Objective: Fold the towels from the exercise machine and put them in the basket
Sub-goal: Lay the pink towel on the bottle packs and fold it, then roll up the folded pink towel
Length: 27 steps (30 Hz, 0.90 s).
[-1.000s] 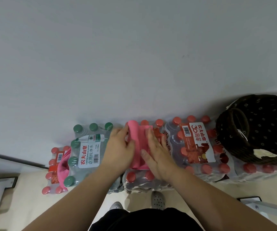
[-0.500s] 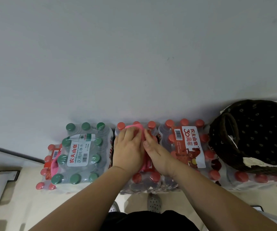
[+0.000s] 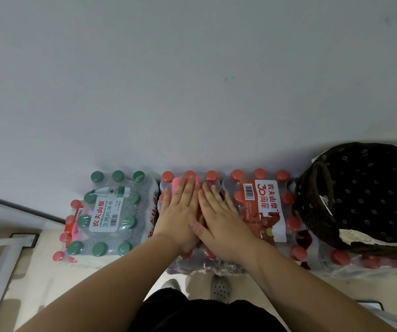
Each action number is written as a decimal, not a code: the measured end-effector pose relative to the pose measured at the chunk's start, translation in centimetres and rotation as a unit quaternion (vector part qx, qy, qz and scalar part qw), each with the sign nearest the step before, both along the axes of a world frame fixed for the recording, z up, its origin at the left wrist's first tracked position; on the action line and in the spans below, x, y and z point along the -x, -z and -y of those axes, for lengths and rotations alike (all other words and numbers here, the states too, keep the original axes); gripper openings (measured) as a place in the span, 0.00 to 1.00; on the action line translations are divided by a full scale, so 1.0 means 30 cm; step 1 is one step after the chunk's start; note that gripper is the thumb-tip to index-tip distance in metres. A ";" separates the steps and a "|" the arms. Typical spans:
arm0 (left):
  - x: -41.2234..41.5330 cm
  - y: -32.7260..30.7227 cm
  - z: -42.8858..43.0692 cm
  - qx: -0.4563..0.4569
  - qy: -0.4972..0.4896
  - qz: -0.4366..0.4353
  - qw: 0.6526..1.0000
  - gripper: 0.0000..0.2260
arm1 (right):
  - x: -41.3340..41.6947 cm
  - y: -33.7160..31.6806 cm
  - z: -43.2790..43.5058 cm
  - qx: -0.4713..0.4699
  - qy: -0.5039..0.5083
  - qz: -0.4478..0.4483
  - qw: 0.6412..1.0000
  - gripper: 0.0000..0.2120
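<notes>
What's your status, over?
Left hand and right hand flat, pressing pink towel. Towel mostly covered, atop bottle pack. Basket to the right, nothing blocking.

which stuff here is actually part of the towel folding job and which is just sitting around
Part of the job:
- pink towel, pressed under the flat left hand and right hand
- dark basket, at the right

Just lying about:
- green-capped water pack
- red-capped water packs
- white metal frame
</notes>
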<state>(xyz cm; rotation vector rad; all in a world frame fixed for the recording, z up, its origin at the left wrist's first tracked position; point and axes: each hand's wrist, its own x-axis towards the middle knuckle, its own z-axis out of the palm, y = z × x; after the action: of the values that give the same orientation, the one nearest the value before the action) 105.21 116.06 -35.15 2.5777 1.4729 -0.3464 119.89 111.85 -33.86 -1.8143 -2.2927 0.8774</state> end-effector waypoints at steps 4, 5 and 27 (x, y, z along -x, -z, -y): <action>-0.002 -0.001 0.007 0.016 -0.009 0.025 1.000 0.42 | 0.010 0.013 -0.001 -0.002 0.008 0.006 1.000 0.40; -0.001 0.000 0.008 0.014 -0.015 0.036 0.999 0.41 | 0.012 0.015 -0.001 0.000 0.009 0.007 1.000 0.39; 0.168 -0.004 -0.114 0.097 -0.082 0.272 0.954 0.37 | 0.101 0.038 0.014 0.013 0.121 0.037 0.992 0.35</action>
<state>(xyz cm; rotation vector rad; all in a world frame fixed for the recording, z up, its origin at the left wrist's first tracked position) 100.18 119.48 -35.02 2.1352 1.3476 0.2185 116.85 111.44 -34.99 -2.1119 -2.0501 0.8169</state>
